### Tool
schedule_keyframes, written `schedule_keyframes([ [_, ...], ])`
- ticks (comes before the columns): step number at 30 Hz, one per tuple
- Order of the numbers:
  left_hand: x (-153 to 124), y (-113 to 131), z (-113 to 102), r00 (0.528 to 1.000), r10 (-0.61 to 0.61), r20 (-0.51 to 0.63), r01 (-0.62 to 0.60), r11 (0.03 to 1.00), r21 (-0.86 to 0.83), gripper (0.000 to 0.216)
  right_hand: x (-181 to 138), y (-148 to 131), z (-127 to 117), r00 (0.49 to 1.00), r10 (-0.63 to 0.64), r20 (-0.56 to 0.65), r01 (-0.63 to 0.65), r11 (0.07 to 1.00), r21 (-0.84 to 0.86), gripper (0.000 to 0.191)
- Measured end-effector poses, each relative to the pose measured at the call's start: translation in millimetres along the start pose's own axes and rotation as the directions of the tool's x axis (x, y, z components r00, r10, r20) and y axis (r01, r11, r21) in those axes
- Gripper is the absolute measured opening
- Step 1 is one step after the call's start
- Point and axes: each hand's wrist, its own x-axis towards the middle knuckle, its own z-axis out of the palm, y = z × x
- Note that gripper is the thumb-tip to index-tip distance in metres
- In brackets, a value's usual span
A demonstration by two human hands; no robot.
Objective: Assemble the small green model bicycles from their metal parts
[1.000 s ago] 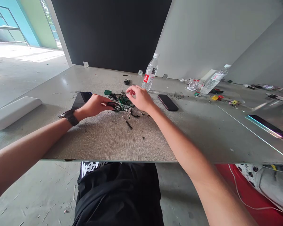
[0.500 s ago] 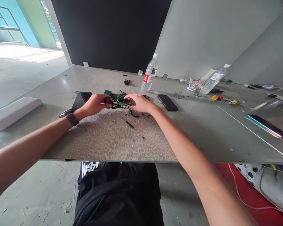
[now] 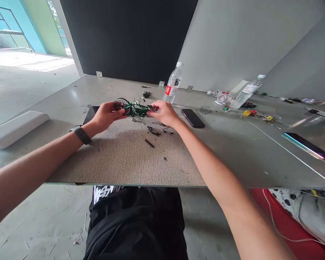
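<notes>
A small green model bicycle [image 3: 132, 107] with a black spoked wheel is held up just above the board between both hands. My left hand [image 3: 105, 116] grips its wheel end with closed fingers; a dark watch sits on that wrist. My right hand [image 3: 165, 112] pinches the other end of the frame. Small black parts [image 3: 154, 131] and a thin dark screwdriver [image 3: 147, 140] lie on the grey board [image 3: 130, 159] below the hands.
A black phone [image 3: 193, 118] lies right of my right hand, and a dark phone [image 3: 90, 115] lies behind my left hand. A water bottle [image 3: 172, 86] stands behind; another [image 3: 245, 92] lies at the right among small coloured pieces. A white pad [image 3: 13, 128] sits at left.
Both hands closed on the model bicycle and lifted it off the board; the wheel end now points up-left. Loose parts stay where they lay.
</notes>
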Motion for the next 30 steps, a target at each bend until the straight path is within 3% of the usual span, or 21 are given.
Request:
schedule_keyframes([
  [7, 3, -5, -5, 0.997, -0.025, 0.077, 0.018, 0.996, 0.083, 0.029, 2, 4, -7, 0.999, 0.003, -0.054, 0.003, 0.993, 0.118, 0.036],
  [11, 5, -5, -10, 0.992, -0.015, 0.128, -0.02, 0.964, 0.265, 0.031, 1, 3, -12, 0.999, -0.026, -0.031, 0.029, 0.996, 0.084, 0.034],
  [17, 7, -4, -18, 0.956, 0.147, 0.253, -0.271, 0.771, 0.576, 0.031, -2, -3, -16, 0.999, -0.033, 0.03, 0.032, 0.999, 0.021, 0.028],
  [21, 9, -6, -22, 0.917, 0.159, 0.366, -0.36, 0.724, 0.588, 0.028, -2, -5, -14, 0.997, -0.018, 0.081, 0.019, 1.0, -0.003, 0.025],
  [30, 14, -6, -25, 0.898, 0.057, 0.435, -0.322, 0.758, 0.566, 0.022, -2, -4, -10, 0.996, -0.018, 0.092, 0.016, 1.0, 0.025, 0.025],
])
